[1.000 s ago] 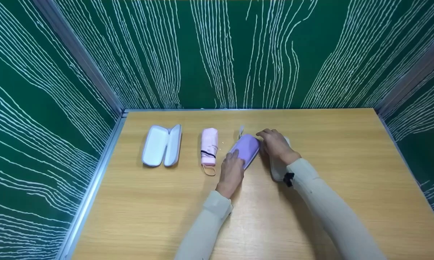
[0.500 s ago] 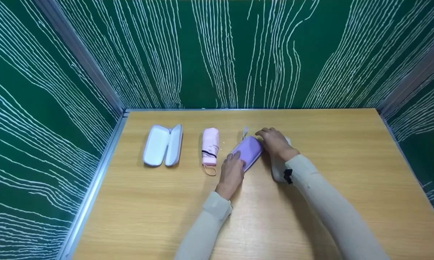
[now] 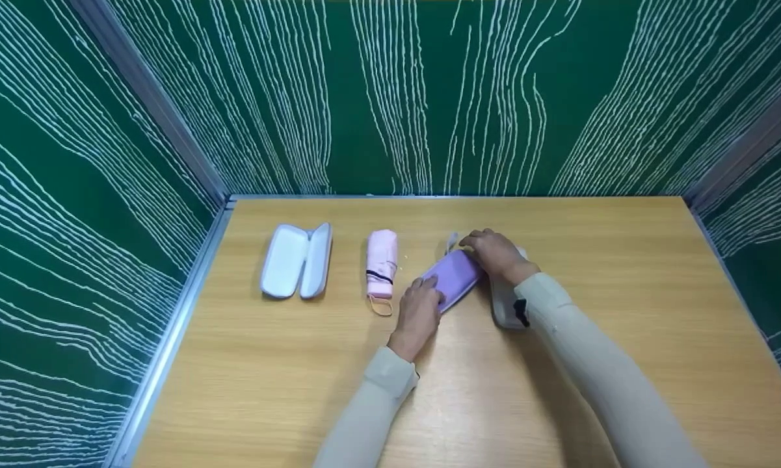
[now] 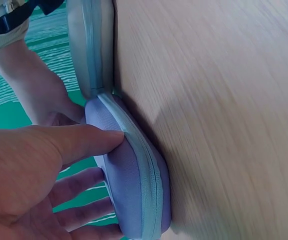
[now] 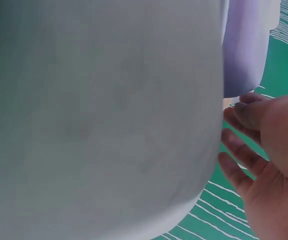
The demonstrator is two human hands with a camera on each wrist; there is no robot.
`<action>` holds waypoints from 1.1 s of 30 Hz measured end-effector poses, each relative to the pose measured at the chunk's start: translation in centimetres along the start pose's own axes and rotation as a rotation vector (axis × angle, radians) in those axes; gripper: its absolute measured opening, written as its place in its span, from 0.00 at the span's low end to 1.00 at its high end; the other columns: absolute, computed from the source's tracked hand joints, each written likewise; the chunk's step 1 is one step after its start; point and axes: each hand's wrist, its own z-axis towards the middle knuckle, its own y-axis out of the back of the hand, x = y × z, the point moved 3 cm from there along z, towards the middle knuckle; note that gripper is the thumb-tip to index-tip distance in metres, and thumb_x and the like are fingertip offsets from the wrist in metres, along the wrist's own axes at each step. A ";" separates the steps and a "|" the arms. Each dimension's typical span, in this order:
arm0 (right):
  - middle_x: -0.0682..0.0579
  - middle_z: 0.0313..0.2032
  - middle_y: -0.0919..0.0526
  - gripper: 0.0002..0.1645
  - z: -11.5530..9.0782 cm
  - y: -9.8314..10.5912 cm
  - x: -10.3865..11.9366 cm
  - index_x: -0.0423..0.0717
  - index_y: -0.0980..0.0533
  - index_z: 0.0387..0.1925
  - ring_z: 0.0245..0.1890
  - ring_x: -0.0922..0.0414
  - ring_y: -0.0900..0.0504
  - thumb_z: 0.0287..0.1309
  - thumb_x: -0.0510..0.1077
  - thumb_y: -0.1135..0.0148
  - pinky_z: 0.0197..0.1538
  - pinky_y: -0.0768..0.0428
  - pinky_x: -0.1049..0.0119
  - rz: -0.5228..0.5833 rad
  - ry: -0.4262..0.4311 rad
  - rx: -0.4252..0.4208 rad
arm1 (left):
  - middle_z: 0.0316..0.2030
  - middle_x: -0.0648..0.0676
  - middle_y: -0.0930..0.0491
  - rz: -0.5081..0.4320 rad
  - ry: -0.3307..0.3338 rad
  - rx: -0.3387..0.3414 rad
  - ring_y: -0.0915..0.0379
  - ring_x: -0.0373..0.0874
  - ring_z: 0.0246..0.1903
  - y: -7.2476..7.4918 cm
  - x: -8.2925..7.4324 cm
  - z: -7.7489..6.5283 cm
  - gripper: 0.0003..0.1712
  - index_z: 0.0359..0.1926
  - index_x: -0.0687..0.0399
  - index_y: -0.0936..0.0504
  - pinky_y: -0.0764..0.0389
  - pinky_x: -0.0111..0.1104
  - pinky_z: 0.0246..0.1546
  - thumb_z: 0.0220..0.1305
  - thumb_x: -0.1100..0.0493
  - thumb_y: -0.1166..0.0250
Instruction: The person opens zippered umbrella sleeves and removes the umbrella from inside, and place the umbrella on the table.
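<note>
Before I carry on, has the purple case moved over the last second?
Yes: judged against the pink umbrella lying still on the table, the purple case has shifted slightly right, its far end farther from the umbrella.

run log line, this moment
left grip: holds purple oblong fabric case; right grip: at its far end, contact unclear; pink folded umbrella: untouched

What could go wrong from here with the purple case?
Two likely risks:
1. The purple case has one end right by the grey case, so turning it might nudge that case askew.
2. Its strap lies beside the right hand and could snag on the fingers.
</note>
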 end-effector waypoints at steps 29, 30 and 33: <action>0.40 0.54 0.13 0.24 0.2 0.3 0.4 0.43 0.15 0.59 0.55 0.41 0.15 0.69 0.25 0.44 0.61 0.17 0.46 -0.059 0.195 0.081 | 0.61 0.51 0.15 -0.010 -0.052 0.055 0.18 0.52 0.59 0.3 0.4 -0.1 0.14 0.36 0.45 0.05 0.18 0.37 0.56 0.58 0.70 0.29; 0.40 0.54 0.13 0.24 0.2 0.3 0.5 0.42 0.15 0.59 0.55 0.41 0.15 0.69 0.25 0.44 0.61 0.17 0.46 -0.065 0.208 0.085 | 0.61 0.51 0.15 -0.009 -0.055 0.053 0.18 0.52 0.59 0.3 0.5 -0.1 0.14 0.36 0.45 0.05 0.18 0.37 0.56 0.58 0.70 0.29; 0.40 0.55 0.13 0.25 0.4 0.2 0.5 0.42 0.16 0.60 0.56 0.41 0.16 0.67 0.25 0.44 0.62 0.18 0.46 -0.065 0.214 0.109 | 0.61 0.51 0.15 -0.009 -0.059 0.056 0.18 0.51 0.57 0.2 0.5 -0.1 0.14 0.35 0.45 0.05 0.17 0.37 0.54 0.58 0.70 0.29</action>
